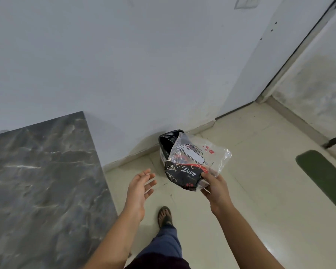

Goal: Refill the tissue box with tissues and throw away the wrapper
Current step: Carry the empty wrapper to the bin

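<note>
Plastic wrapper [197, 162] is pinched at its lower edge by the right hand [214, 188], above the black-lined bin [168, 144] by the wall. Left hand [140, 186] is spread open, touching nothing.

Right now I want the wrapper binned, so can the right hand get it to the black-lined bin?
Probably yes: the right hand holds the wrapper in front of the bin, whose top looks open, with nothing between them.

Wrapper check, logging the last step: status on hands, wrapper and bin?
Right hand pinching wrapper. Left hand open, empty. Wrapper above black-lined bin, not dropped. Nothing in between.
</note>
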